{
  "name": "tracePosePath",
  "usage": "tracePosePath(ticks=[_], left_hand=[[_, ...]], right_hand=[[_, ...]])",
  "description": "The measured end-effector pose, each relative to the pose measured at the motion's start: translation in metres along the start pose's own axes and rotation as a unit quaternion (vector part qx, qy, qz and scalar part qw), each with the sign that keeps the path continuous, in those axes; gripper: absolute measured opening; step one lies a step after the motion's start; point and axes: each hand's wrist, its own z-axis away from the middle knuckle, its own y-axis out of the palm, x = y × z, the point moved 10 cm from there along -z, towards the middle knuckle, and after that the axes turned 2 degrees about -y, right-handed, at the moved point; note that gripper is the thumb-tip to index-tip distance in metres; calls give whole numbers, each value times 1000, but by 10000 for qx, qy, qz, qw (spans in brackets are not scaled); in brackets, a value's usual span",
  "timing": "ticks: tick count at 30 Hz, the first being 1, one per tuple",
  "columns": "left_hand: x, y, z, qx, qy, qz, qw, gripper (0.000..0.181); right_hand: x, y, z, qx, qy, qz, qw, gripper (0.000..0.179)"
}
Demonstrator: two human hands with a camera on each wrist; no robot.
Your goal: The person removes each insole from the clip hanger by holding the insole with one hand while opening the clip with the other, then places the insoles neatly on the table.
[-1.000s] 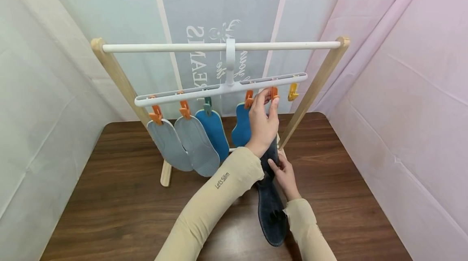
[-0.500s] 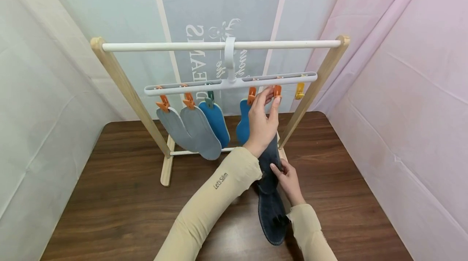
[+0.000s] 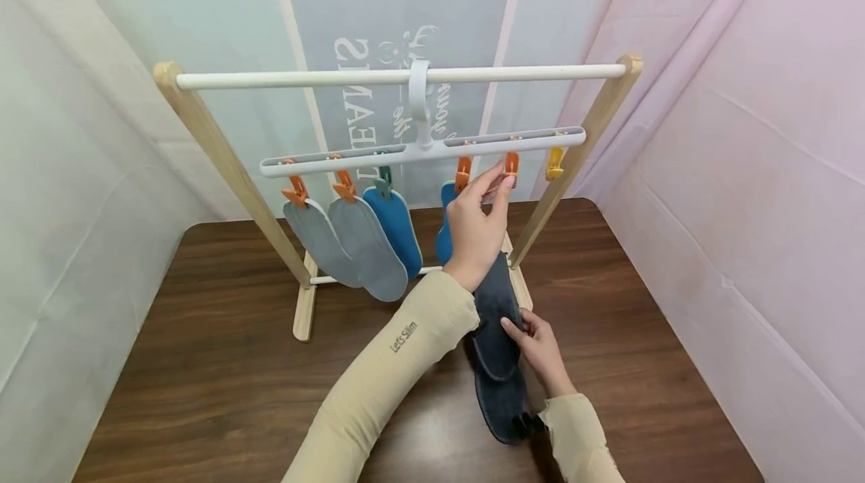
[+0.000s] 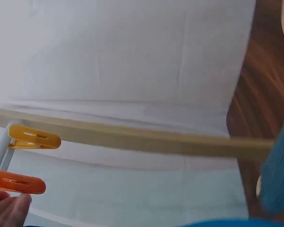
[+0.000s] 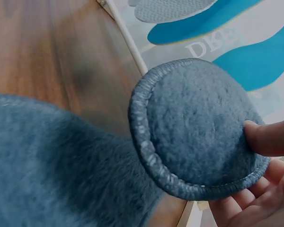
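Observation:
My left hand (image 3: 476,224) pinches an orange clothespin (image 3: 511,166) on the right half of the white clip hanger (image 3: 378,160). In the left wrist view no insole shows in that clothespin. Lower down, my right hand (image 3: 541,348) holds a dark fuzzy insole (image 3: 498,314) by its edge, thumb on its face; its stitched rim shows in the right wrist view. A second dark insole (image 3: 500,408) is on the table below, partly covered. Two grey insoles (image 3: 368,246) and a blue insole (image 3: 395,231) hang at the left; another blue insole (image 3: 443,239) is partly behind my left hand.
The hanger hooks over the white rod of a wooden rack (image 3: 223,175) on a brown table (image 3: 203,393). A yellow clothespin (image 3: 555,164) hangs at the hanger's right end, beside the rack's right post (image 3: 581,152). Curtains enclose the back and sides.
The held dark insole has come down and toward me, its top now below my left hand. The hanger swung right and levelled out. My left hand stays at the orange clothespin.

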Motion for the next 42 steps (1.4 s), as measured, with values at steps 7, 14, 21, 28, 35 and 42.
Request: tracePosePath(ticks=[7,14,21,28,35,42], left_hand=[[-8,-6,3,-150,510,-240,9983,33],[-3,-12,6,-234,559,-300,9977,29],[4,-21,7,-262,382,-358,9983,23],[9,-27,11,-282,377,-422,9980,20],[5,-40,16,-651,856,-298,9938,14],[9,-50,16,-935,909,-286,9910,12]], right_hand=[[-12,2,14,43,69,255,9996,26],[-26,10,24,315,394,186,9986,22],[-39,11,32,421,774,151,9960,24],[-45,11,35,383,926,104,9949,27],[-47,10,36,503,782,632,9937,25],[-40,12,39,595,499,1374,9875,30]])
